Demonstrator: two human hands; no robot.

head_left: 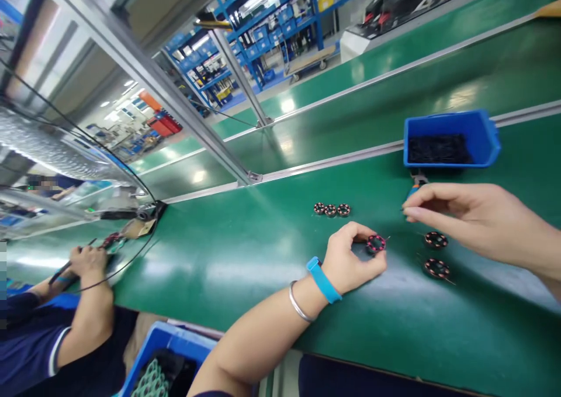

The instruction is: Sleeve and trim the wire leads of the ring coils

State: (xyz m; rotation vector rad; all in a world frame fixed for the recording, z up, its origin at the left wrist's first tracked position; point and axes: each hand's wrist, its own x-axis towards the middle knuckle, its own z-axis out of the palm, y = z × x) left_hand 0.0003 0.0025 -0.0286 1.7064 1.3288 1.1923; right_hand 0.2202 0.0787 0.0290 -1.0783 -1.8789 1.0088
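Note:
My left hand [353, 259] pinches a small round wound coil ring [376, 244] with pink and copper windings, holding it just above the green bench top [245, 268]. My right hand [464, 213] hovers to the right with fingertips pressed together pointing left; whatever they hold is too small to name. A blue-handled tool [416, 185] lies just behind that hand. Two more coil rings [436, 240] [437, 268] lie under my right hand. Three coil rings [331, 210] sit in a row farther back.
A blue bin [451, 140] of black parts stands at the back right. Another blue crate [166, 356] is at the near edge. A co-worker's hand [87, 262] works with a tool at the left. Aluminium frame posts [236, 81] rise behind the bench.

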